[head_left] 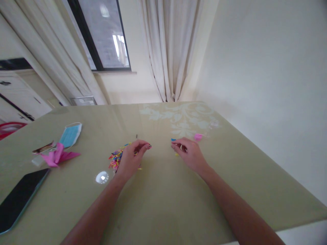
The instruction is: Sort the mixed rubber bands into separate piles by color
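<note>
My left hand (pixel 133 157) is closed in a pinch beside a heap of small multicoloured pieces (pixel 116 157), which look like tiny bands. Between its thumb and forefinger a tiny dark and pink piece (pixel 150 146) shows. To the right, my right hand (pixel 188 151) is also pinched, low over the table; what its fingertips hold is too small to tell. A blue piece (pixel 173 140) shows just beyond those fingertips, and a yellow piece (pixel 176 154) lies under the hand. Past the right knuckles lies a pink piece (pixel 198 136). My left hand hides part of the heap.
On the table (pixel 163 204) at left lie a black phone (pixel 21 195), a pink folded-paper crane (pixel 59 156), a blue face mask (pixel 71 135) and a clear shiny dome (pixel 102 177). A small dark bit (pixel 136 136) lies behind the heap. A wall (pixel 268 85) borders the right side.
</note>
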Tool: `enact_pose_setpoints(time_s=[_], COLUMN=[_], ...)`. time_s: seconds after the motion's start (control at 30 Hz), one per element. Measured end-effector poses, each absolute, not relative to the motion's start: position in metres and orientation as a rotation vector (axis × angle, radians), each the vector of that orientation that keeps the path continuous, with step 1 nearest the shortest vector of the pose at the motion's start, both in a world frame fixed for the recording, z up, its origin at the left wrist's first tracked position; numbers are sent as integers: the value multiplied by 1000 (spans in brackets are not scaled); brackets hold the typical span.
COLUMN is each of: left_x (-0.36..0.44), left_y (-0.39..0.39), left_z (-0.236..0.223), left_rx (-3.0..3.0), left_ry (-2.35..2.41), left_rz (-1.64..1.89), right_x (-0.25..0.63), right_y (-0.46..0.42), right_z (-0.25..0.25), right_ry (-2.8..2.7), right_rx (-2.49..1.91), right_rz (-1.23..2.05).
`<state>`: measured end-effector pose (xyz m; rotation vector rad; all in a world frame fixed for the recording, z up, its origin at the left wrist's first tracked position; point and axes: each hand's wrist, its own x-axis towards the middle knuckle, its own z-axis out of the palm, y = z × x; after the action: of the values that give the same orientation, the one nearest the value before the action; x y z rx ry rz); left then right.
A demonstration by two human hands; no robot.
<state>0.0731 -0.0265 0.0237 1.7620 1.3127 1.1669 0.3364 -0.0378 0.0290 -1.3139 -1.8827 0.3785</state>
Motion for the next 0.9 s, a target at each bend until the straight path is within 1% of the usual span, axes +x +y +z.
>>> enact_pose_setpoints(time_s=[0.13, 0.23, 0.43, 0.63, 0.77, 0.9], left_x=[83, 89, 92, 89, 75, 61], left_y=[-33, -37, -39, -36, -31, -28], left_z=[22, 21, 19, 19, 21, 24], left_rx=[1715, 1723, 1720, 1721, 1961, 2342], left_ry=[1217, 1174, 1135, 1174, 1451, 1866], left_rz=[1106, 1078, 1047, 1063, 1001, 728], right_x=[305, 292, 291, 293, 295, 296], right_y=[-53, -57, -56, -56, -56, -57], right_z=[27, 23, 20, 24, 26, 27], right_ry=[-1879, -1861, -1869, -1841, -1808, -1777], right_rx=[-1213, -1202, -1204, -1193, -1212, -1231], right_rz=[592, 674, 636, 666, 705, 763])
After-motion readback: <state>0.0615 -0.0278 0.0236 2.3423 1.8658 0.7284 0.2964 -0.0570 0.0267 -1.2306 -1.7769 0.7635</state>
